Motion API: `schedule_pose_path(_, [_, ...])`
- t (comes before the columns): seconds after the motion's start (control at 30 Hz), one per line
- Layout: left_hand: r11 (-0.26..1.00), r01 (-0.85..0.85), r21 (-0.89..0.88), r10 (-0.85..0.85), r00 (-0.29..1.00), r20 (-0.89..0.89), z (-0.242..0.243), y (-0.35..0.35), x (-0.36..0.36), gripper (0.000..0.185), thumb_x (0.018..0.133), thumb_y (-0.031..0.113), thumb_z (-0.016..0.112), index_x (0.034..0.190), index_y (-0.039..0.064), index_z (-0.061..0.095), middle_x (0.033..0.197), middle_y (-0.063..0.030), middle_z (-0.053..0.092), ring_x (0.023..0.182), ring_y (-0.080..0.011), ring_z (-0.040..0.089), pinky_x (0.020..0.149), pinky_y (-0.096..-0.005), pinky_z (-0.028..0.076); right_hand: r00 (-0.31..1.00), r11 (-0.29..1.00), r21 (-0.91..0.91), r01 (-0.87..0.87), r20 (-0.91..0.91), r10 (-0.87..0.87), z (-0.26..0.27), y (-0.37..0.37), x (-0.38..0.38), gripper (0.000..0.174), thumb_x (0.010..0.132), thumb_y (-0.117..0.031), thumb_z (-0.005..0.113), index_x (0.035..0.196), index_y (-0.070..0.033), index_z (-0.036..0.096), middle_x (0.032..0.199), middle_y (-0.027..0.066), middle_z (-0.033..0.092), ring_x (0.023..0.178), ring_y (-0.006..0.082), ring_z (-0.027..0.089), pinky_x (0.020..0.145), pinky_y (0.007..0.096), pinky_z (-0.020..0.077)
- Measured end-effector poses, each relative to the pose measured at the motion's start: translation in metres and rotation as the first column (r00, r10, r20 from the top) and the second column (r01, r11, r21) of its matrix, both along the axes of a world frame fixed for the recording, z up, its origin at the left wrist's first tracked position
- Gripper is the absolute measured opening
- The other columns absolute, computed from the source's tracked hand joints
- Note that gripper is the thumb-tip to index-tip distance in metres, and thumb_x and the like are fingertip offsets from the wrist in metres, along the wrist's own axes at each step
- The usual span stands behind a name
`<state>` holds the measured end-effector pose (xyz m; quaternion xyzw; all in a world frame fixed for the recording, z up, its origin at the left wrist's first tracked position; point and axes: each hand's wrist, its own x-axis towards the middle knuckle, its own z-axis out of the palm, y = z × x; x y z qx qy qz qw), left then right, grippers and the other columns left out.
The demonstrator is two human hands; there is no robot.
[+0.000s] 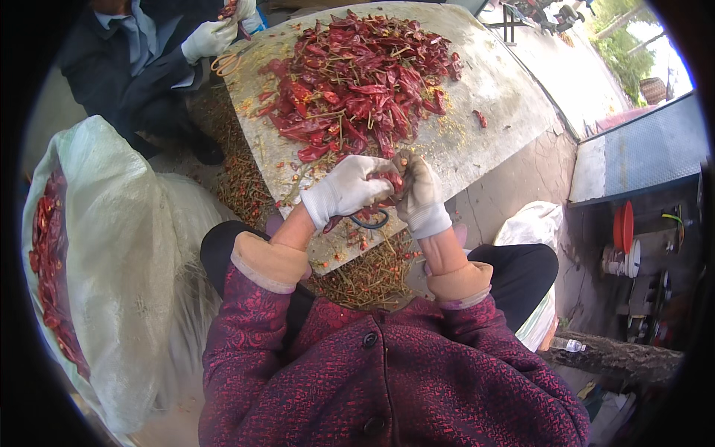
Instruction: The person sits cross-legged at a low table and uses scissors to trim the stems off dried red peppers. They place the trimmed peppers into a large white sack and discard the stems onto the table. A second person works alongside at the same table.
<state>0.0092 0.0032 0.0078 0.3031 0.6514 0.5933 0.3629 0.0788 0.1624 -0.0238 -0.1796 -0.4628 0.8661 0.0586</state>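
Both my hands wear white knit work gloves and meet above the near edge of a cloth-covered table [491, 112]. Dried red chili peppers [392, 179] are gripped in my left hand [354, 184], some hanging out below the palm. My right hand [418, 187], its glove soiled at the fingers, pinches at the end of these peppers; the exact grip is partly hidden. Under my hands lies the dark loop handle of what looks like scissors [371, 223]. Just beyond is a large heap of dried red chili peppers [357, 78], mixed with stems and yellow seeds.
Across at the left, a gloved co-worker [209, 42] holds peppers near orange-handled scissors [226, 64]. A woven sack [111, 234] of peppers stands at my left. Cut stems [363, 274] cover the ground below. On the right are a white sack [530, 223] and a log [620, 357].
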Motion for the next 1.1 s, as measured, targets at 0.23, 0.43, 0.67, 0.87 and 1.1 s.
schedule_pose_path(0.23, [0.909,-0.380,0.171,0.362,0.923,0.128,0.004,-0.013,-0.017,0.028,0.099,0.010,0.057,0.124,-0.001,0.058,0.107,-0.0062,0.069,0.088,-0.0074,0.065,0.077,-0.0235,0.053,0.798,0.706,0.439,-0.556,0.046,0.600,-0.005,0.049,0.019,0.025,0.095,-0.021,0.057,0.107,0.000,0.065,0.091,0.0029,0.065,0.072,0.0125,0.060,0.064,0.0288,0.0518])
schedule_pose_path(0.43, [0.790,-0.570,0.226,0.476,0.802,0.360,-0.001,-0.031,-0.031,0.029,0.101,0.010,0.059,0.129,-0.001,0.055,0.100,-0.0031,0.070,0.084,-0.0058,0.063,0.077,-0.0216,0.051,0.621,0.221,0.583,-0.782,0.699,0.354,-0.032,0.063,0.026,0.036,0.090,-0.033,0.068,0.115,-0.007,0.070,0.106,0.0140,0.073,0.099,0.0206,0.071,0.084,0.0330,0.0535])
schedule_pose_path(0.67, [0.852,-0.476,0.218,0.425,0.872,0.242,0.001,-0.015,-0.018,0.024,0.102,0.016,0.059,0.117,-0.001,0.064,0.106,-0.0066,0.072,0.091,-0.0102,0.067,0.082,-0.0251,0.051,0.862,-0.092,0.862,-0.499,0.482,-0.155,-0.066,0.050,-0.018,0.059,0.087,-0.042,0.070,0.137,-0.014,0.055,0.127,0.0165,0.065,0.114,0.0330,0.066,0.094,0.0454,0.0538])
schedule_pose_path(0.87, [0.876,-0.481,-0.016,0.481,0.877,-0.002,-0.004,-0.013,-0.025,0.022,0.092,0.009,0.071,0.111,0.001,0.064,0.100,-0.0047,0.068,0.093,-0.0111,0.062,0.091,-0.0282,0.050,0.919,0.154,0.941,-0.302,0.331,-0.216,-0.083,0.052,-0.027,0.050,0.089,-0.037,0.070,0.129,-0.008,0.064,0.114,0.0173,0.071,0.104,0.0305,0.070,0.090,0.0406,0.0535])
schedule_pose_path(1.1, [0.939,-0.324,-0.112,0.119,0.614,-0.780,-0.003,0.006,-0.003,0.058,0.079,0.023,0.077,0.135,0.019,0.061,0.142,-0.0051,0.058,0.111,-0.0282,0.068,0.087,-0.0404,0.059,0.988,0.516,0.848,-0.121,0.051,0.147,-0.036,0.053,-0.016,0.040,0.094,-0.016,0.067,0.130,0.000,0.062,0.113,0.0088,0.072,0.101,0.0131,0.065,0.088,0.0314,0.0525])
